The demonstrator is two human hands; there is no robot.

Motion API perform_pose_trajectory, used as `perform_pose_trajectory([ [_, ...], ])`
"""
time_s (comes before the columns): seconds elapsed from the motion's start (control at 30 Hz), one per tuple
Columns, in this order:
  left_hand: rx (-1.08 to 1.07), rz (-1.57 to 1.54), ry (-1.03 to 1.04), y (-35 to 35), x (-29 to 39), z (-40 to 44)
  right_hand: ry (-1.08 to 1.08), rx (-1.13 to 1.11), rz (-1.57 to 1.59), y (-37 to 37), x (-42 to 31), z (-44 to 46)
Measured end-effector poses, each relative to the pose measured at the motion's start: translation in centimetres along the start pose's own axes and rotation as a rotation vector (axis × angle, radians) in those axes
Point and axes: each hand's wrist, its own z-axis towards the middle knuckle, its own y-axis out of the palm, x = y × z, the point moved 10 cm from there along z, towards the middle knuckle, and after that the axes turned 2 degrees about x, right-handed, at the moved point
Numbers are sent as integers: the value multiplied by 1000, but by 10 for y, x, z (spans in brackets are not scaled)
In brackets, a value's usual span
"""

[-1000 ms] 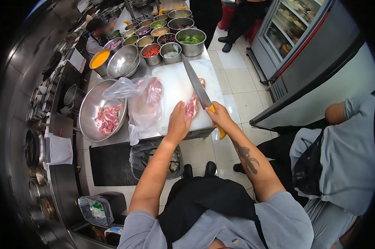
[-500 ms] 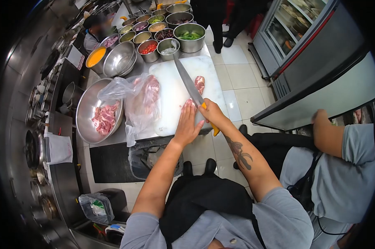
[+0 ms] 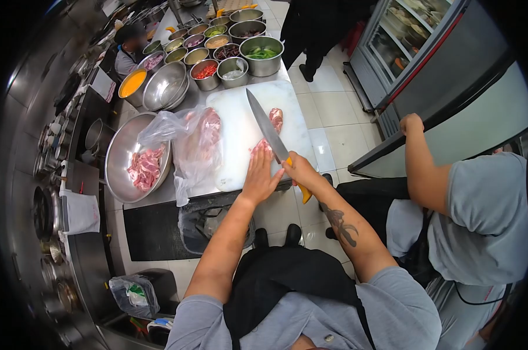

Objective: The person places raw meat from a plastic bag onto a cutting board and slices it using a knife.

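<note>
My right hand [image 3: 301, 169] is wrapped round the yellow handle of a large kitchen knife [image 3: 262, 119], its long blade pointing away over the white cutting board [image 3: 234, 119]. Fingers stretched out flat, my left hand [image 3: 260, 177] rests on a small piece of raw meat [image 3: 264, 146] beside the blade; the fingertips partly cover it. Another strip of raw meat [image 3: 276, 119] lies just right of the knife. A clear plastic bag [image 3: 197, 143] with a larger chunk of meat lies at the board's left edge. Further left, a steel bowl [image 3: 115, 157] holds cut meat.
Several steel pots with chopped vegetables, such as the red peppers pot [image 3: 205, 73] and green pot [image 3: 262, 55], crowd the table's far end. Nested steel bowls [image 3: 164, 87] stand beside an orange liquid pot [image 3: 133, 84]. At right, a co-worker [image 3: 474, 204] touches a fridge door [image 3: 468, 116].
The knife blade has tilted slightly, while both my hands stay almost in place. The co-worker's hand at right has moved up to the fridge door's edge. The view has shifted slightly.
</note>
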Motion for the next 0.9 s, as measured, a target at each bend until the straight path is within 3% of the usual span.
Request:
perform_pose_trajectory([
  [0.47,38,44,72,7,-5,-2,99,-103,-2,8,50,-123],
  [0.9,54,17,2,0,-9,3,83,-90,-40,0,38,-122],
])
